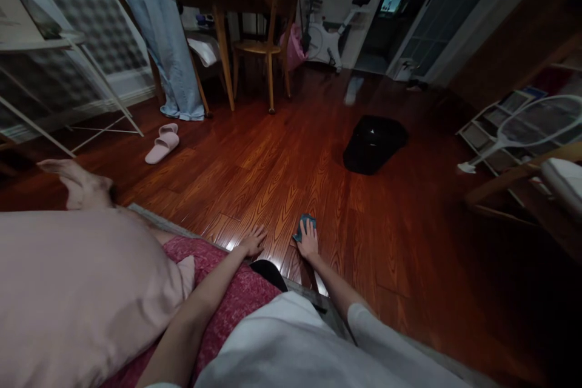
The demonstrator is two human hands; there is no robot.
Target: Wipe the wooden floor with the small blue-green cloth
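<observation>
My right hand lies flat on a small blue-green cloth on the wooden floor, its fingers stretched out over it. Part of the cloth is hidden under the palm. To the left, my left hand rests on the bare floor with its fingers spread and nothing in them. A dark rounded thing shows just below that hand, partly covered by the red fabric; its kind is unclear. A large pale pink cushion or pillow lies at the left beside my left arm.
A black bin stands ahead to the right. Pink slippers lie at the left, near jeans draped over a chair. Farther back are a wooden chair, a table and an exercise bike. A racket leans at the right.
</observation>
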